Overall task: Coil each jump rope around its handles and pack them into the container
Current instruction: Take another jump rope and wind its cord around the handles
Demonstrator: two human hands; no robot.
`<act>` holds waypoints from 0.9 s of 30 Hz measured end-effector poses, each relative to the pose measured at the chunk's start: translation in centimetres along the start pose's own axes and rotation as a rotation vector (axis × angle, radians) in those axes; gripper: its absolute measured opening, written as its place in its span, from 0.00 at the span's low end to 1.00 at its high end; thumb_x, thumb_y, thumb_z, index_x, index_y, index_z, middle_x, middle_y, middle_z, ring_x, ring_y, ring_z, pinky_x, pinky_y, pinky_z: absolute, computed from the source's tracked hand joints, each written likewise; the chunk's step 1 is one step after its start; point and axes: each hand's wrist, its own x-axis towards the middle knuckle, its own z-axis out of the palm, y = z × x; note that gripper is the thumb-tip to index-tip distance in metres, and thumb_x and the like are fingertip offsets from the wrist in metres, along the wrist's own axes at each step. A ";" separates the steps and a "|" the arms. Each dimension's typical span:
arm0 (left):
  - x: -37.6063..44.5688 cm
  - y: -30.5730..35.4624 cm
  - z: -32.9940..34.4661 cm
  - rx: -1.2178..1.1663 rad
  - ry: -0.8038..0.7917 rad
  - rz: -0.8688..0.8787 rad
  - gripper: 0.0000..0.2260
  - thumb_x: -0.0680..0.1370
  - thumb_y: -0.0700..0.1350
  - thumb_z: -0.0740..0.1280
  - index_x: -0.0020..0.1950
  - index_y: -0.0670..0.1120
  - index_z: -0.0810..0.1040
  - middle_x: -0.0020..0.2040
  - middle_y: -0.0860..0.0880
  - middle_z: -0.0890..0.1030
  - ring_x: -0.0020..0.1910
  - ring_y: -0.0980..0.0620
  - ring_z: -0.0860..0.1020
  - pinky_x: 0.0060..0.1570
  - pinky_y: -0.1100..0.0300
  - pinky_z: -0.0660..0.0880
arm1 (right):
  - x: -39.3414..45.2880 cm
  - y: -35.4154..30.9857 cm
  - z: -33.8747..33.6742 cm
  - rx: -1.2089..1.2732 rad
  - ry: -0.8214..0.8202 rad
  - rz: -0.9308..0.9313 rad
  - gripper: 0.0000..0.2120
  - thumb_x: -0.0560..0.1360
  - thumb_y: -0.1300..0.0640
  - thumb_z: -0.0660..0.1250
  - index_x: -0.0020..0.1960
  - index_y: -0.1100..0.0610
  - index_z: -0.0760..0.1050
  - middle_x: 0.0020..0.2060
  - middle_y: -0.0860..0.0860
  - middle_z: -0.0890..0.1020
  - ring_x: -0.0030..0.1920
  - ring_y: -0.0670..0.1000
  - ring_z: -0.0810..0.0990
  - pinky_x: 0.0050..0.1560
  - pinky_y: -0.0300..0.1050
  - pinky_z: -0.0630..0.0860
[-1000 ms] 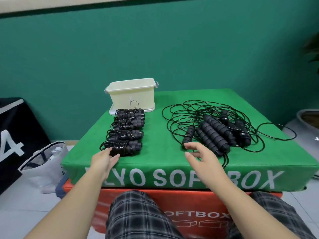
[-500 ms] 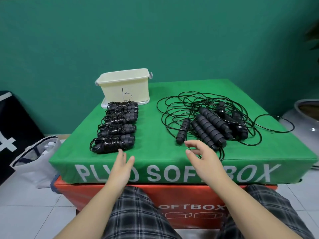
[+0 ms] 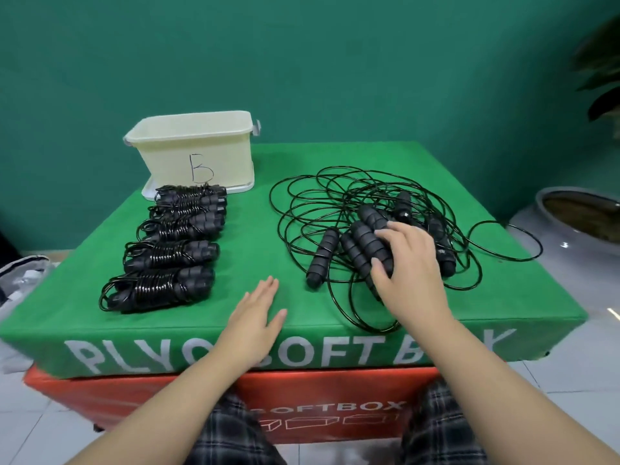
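R hand [image 3: 407, 263] has moved fwd from box edge onto loose ropes [image 3: 369, 229] – fingers now curled round a handle [image 3: 369, 239]. L hand [image 3: 255, 317] slid right, flat on green box [image 3: 251, 236], fingers straight, together. Coiled ropes [image 3: 167, 256] unchanged, left of it – tub [image 3: 198, 146] behind them.

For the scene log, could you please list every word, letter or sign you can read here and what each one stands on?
"B": handwritten in dark marker on the front wall of the cream container.
"PLYO SOFT BOX": white capitals on the front face of the green box; the left hand and right forearm cover some letters.
"SOFTBOX": white print on the red box below, first letter partly hidden, with small box outlines beneath.
Nothing else legible.
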 end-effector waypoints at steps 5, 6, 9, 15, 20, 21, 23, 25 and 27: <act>2.5 1.1 0.6 -0.019 -0.004 0.029 0.24 0.81 0.52 0.57 0.76 0.50 0.58 0.77 0.53 0.56 0.76 0.57 0.52 0.75 0.58 0.47 | 2.8 1.2 1.1 -0.305 -0.399 0.237 0.48 0.70 0.37 0.69 0.77 0.58 0.48 0.70 0.57 0.63 0.70 0.58 0.61 0.67 0.53 0.63; 2.8 1.4 0.6 -0.049 -0.003 0.031 0.23 0.81 0.52 0.58 0.75 0.51 0.60 0.76 0.54 0.58 0.76 0.56 0.53 0.75 0.56 0.49 | 2.8 1.2 1.5 -0.355 -0.415 0.259 0.50 0.69 0.35 0.70 0.76 0.59 0.48 0.68 0.57 0.65 0.68 0.58 0.63 0.64 0.53 0.66; 3.5 1.7 0.6 -0.132 0.004 0.012 0.19 0.80 0.53 0.59 0.72 0.56 0.66 0.74 0.56 0.63 0.74 0.56 0.58 0.74 0.50 0.54 | 2.3 1.4 2.4 -0.366 -0.347 0.258 0.46 0.66 0.36 0.72 0.71 0.60 0.56 0.65 0.56 0.66 0.66 0.57 0.63 0.62 0.51 0.68; 3.7 1.1 1.0 -0.160 0.017 -0.005 0.15 0.79 0.51 0.63 0.66 0.55 0.73 0.70 0.58 0.66 0.74 0.57 0.59 0.74 0.50 0.55 | 0.7 2.7 3.7 -0.306 -0.098 0.223 0.40 0.53 0.42 0.82 0.55 0.64 0.73 0.56 0.61 0.74 0.56 0.64 0.73 0.50 0.59 0.74; 4.4 2.3 1.2 -0.387 0.136 -0.032 0.07 0.78 0.43 0.66 0.52 0.55 0.77 0.61 0.54 0.74 0.65 0.56 0.69 0.65 0.67 0.58 | -1.0 2.6 4.3 -0.086 0.009 -0.018 0.32 0.58 0.53 0.78 0.58 0.56 0.68 0.49 0.53 0.75 0.47 0.58 0.74 0.46 0.52 0.72; 4.7 2.7 1.2 -0.411 0.194 -0.031 0.05 0.78 0.43 0.66 0.49 0.54 0.78 0.57 0.54 0.75 0.62 0.54 0.71 0.62 0.70 0.59 | -1.3 2.5 4.4 -0.043 -0.011 -0.059 0.32 0.58 0.54 0.76 0.58 0.54 0.67 0.50 0.52 0.76 0.48 0.57 0.74 0.46 0.50 0.70; 5.0 4.0 1.2 -0.369 0.287 -0.014 0.06 0.77 0.53 0.63 0.42 0.54 0.76 0.48 0.57 0.75 0.56 0.51 0.73 0.54 0.71 0.60 | -1.7 2.1 4.7 0.004 -0.065 -0.111 0.30 0.59 0.52 0.73 0.59 0.52 0.68 0.50 0.50 0.76 0.48 0.54 0.74 0.46 0.46 0.66; 5.2 5.3 0.9 -0.365 0.247 -0.092 0.18 0.73 0.65 0.57 0.36 0.52 0.72 0.41 0.56 0.73 0.49 0.49 0.71 0.49 0.63 0.62 | -2.1 1.8 5.0 0.068 -0.088 -0.134 0.28 0.61 0.50 0.68 0.60 0.53 0.68 0.52 0.49 0.76 0.48 0.53 0.73 0.45 0.43 0.63; 5.6 6.3 0.5 -0.517 0.156 -0.234 0.27 0.69 0.73 0.58 0.38 0.48 0.73 0.40 0.52 0.76 0.47 0.49 0.73 0.47 0.57 0.66 | -2.4 1.7 5.3 0.133 -0.064 -0.185 0.28 0.63 0.50 0.65 0.62 0.54 0.67 0.55 0.49 0.74 0.50 0.53 0.74 0.48 0.44 0.65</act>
